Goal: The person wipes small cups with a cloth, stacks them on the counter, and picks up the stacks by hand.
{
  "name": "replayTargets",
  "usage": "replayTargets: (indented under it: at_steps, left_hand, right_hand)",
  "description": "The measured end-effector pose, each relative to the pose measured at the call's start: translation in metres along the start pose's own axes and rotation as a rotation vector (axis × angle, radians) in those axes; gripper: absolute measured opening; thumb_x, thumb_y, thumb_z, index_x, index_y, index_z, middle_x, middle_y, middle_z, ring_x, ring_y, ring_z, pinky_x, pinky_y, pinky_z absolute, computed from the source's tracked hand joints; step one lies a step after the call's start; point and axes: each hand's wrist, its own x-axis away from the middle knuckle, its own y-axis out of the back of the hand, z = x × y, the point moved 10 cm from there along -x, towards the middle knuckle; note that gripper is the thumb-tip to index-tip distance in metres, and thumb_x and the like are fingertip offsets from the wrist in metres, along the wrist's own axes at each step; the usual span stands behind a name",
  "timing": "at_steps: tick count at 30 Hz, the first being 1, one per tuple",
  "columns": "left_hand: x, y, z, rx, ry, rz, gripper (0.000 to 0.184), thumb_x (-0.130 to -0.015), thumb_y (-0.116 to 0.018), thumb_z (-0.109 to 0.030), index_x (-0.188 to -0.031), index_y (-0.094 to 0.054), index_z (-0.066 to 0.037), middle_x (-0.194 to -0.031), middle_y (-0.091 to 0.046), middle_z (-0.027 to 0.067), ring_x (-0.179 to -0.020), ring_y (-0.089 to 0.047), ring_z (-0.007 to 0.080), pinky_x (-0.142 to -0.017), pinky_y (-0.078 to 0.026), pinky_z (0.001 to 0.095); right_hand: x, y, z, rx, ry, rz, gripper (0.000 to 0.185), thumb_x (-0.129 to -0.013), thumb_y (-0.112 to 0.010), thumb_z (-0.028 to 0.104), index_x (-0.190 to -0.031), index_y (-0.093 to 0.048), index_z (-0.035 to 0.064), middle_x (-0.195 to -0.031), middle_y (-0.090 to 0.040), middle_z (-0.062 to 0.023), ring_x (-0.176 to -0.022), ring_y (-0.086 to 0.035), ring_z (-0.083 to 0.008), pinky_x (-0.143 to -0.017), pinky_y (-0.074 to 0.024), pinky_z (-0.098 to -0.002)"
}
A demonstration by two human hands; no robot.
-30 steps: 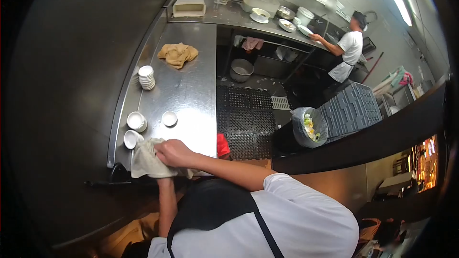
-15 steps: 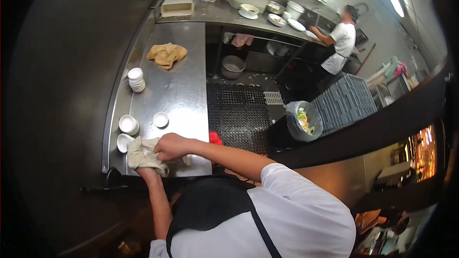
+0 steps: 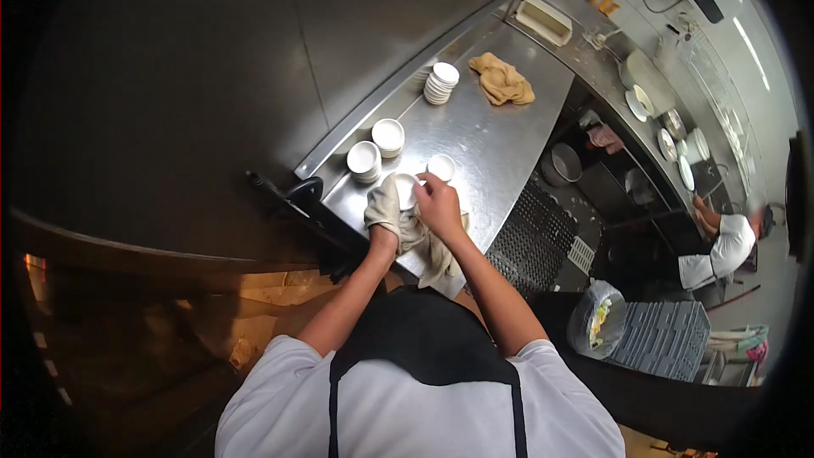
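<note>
My left hand [image 3: 383, 236] is wrapped in a grey-beige cloth [image 3: 384, 206] and grips a small white bowl [image 3: 406, 192] through it. At the bowl's right rim, the fingers of my right hand [image 3: 439, 206] are closed on the bowl. The rest of the cloth hangs below my hands over the counter edge. Just beyond my right fingers stands a single white bowl [image 3: 441, 167]. Two short stacks of bowls, a nearer one [image 3: 364, 158] and another [image 3: 388, 134], stand to the left, with a taller stack [image 3: 442, 83] farther back.
A tan cloth [image 3: 502, 80] lies crumpled on the steel counter [image 3: 500, 144]. Dishes line the far counter, where a co-worker [image 3: 731, 246] stands. A lined bin [image 3: 597, 320] and grey racks [image 3: 660, 337] are at the right. A black handle-like object [image 3: 297, 208] juts near the left corner.
The view has swung left, shifting the counter rightward in the picture. A white bowl now shows between my hands, and my right fingers have moved from the cloth to its rim.
</note>
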Motion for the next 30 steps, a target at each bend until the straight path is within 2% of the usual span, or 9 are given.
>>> replayTargets:
  at_steps: [3,6,8,10,12,18,24,28,30]
  left_hand:
    - [0.031,-0.002,0.005,0.544,0.425,0.069,0.042,-0.105,-0.057,-0.048,-0.124,-0.065,-0.011,-0.108,-0.065,-0.0008,-0.092,-0.065,0.0115,-0.082,-0.055,0.0323]
    - [0.025,0.007,0.028,0.537,0.336,0.094,0.043,-0.103,-0.059,-0.051,-0.121,-0.065,-0.013,-0.102,-0.064,-0.0018,-0.093,-0.064,0.0108,-0.084,-0.055,0.0305]
    - [0.022,0.008,0.025,0.474,0.190,0.146,0.040,-0.104,-0.057,-0.051,-0.118,-0.066,-0.014,-0.100,-0.063,-0.0025,-0.092,-0.064,0.0107,-0.084,-0.054,0.0300]
    - [0.034,0.013,0.015,0.540,0.280,0.057,0.038,-0.106,-0.053,-0.042,-0.120,-0.069,-0.010,-0.108,-0.066,-0.0014,-0.094,-0.065,0.0114,-0.082,-0.055,0.0286]
    - [0.009,0.016,0.044,0.403,0.323,0.091,0.037,-0.104,-0.054,-0.045,-0.113,-0.067,-0.011,-0.105,-0.064,-0.0016,-0.093,-0.065,0.0120,-0.082,-0.055,0.0292]
    - [0.026,-0.007,0.007,0.668,0.326,0.315,0.049,-0.103,-0.049,-0.047,-0.121,-0.071,-0.006,-0.109,-0.073,0.0073,-0.098,-0.069,0.0210,-0.087,-0.057,0.0354]
    - [0.032,-0.025,0.004,0.725,0.269,0.382,0.049,-0.107,-0.048,-0.046,-0.129,-0.061,-0.004,-0.113,-0.067,0.0053,-0.100,-0.065,0.0201,-0.091,-0.053,0.0368]
    - [0.018,-0.049,0.016,0.882,0.188,0.938,0.052,-0.109,-0.045,-0.045,-0.142,-0.053,-0.005,-0.134,-0.062,0.0074,-0.121,-0.061,0.0220,-0.107,-0.049,0.0395]
    - [0.032,-0.045,-0.002,0.758,0.128,0.731,0.055,-0.110,-0.043,-0.045,-0.148,-0.049,-0.006,-0.143,-0.057,0.0078,-0.131,-0.056,0.0240,-0.112,-0.046,0.0414]
  right_hand:
    - [-0.038,-0.022,-0.043,-0.076,-0.080,-0.068,0.025,-0.094,-0.068,0.016,-0.112,-0.073,-0.0002,-0.070,-0.069,-0.0107,-0.059,-0.066,-0.0175,-0.056,-0.0513,-0.0357]
    - [-0.078,-0.053,-0.080,-0.200,-0.254,-0.081,0.031,-0.091,-0.068,0.020,-0.115,-0.073,0.0012,-0.078,-0.074,-0.0152,-0.071,-0.072,-0.0285,-0.066,-0.0542,-0.0422]
    - [-0.107,-0.086,-0.104,-0.235,-0.159,-0.063,0.028,-0.096,-0.066,0.015,-0.120,-0.070,0.0013,-0.074,-0.071,-0.0084,-0.060,-0.066,-0.0138,-0.053,-0.0515,-0.0308]
    - [-0.103,-0.081,-0.059,-0.512,-0.336,0.133,0.039,-0.095,-0.066,0.016,-0.131,-0.065,0.0022,-0.080,-0.074,-0.0114,-0.060,-0.068,-0.0218,-0.056,-0.0546,-0.0360]
    - [-0.109,-0.045,-0.031,0.193,-0.028,-0.046,0.041,-0.090,-0.070,0.018,-0.128,-0.066,0.0031,-0.092,-0.076,-0.0160,-0.074,-0.072,-0.0334,-0.067,-0.0575,-0.0432]
    - [-0.067,-0.043,-0.079,0.920,0.225,0.070,0.017,-0.078,-0.074,0.026,-0.082,-0.075,0.0094,-0.090,-0.070,-0.0128,-0.094,-0.063,-0.0303,-0.079,-0.0493,-0.0447]
    - [-0.015,0.015,-0.072,0.564,0.388,-0.104,0.007,-0.075,-0.067,0.014,-0.069,-0.067,0.0101,-0.077,-0.066,-0.0088,-0.086,-0.063,-0.0289,-0.074,-0.0494,-0.0432]
    - [0.015,0.099,-0.128,0.193,-0.007,-0.353,0.015,-0.088,-0.072,0.018,-0.085,-0.075,0.0036,-0.082,-0.072,-0.0134,-0.080,-0.068,-0.0275,-0.071,-0.0521,-0.0410]
    - [0.034,0.131,-0.234,-0.111,-0.494,-0.551,0.018,-0.092,-0.073,0.019,-0.095,-0.077,0.0015,-0.084,-0.075,-0.0123,-0.072,-0.067,-0.0205,-0.067,-0.0523,-0.0360]
